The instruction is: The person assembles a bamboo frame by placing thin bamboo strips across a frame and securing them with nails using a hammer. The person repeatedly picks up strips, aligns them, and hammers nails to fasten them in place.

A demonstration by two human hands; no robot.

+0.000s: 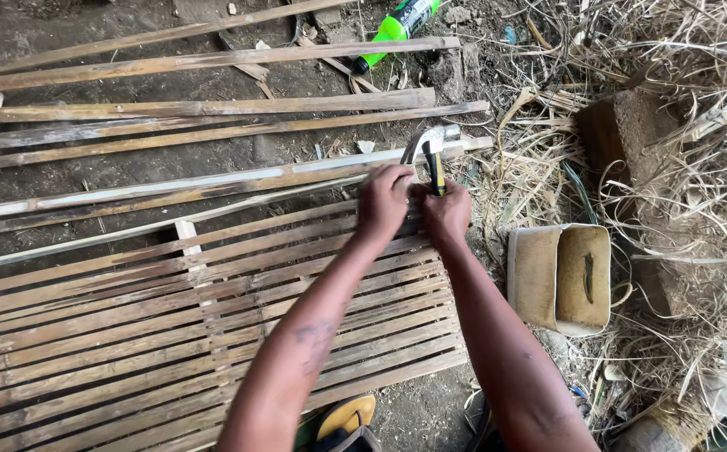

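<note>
My right hand grips a claw hammer with a yellow-and-black handle, its steel head raised just beyond the panel's far right corner. My left hand rests beside it on the top slat of a bamboo slat panel lying flat on the dirt, fingers curled down on the slat. Whether it pinches anything small there is hidden. The two hands touch each other. Loose bamboo strips lie parallel on the ground beyond the panel.
A cut white plastic container with a small dark object inside sits on the right. Dry straw and a brown block fill the right side. A green bottle lies at the top. A yellow sandal shows below.
</note>
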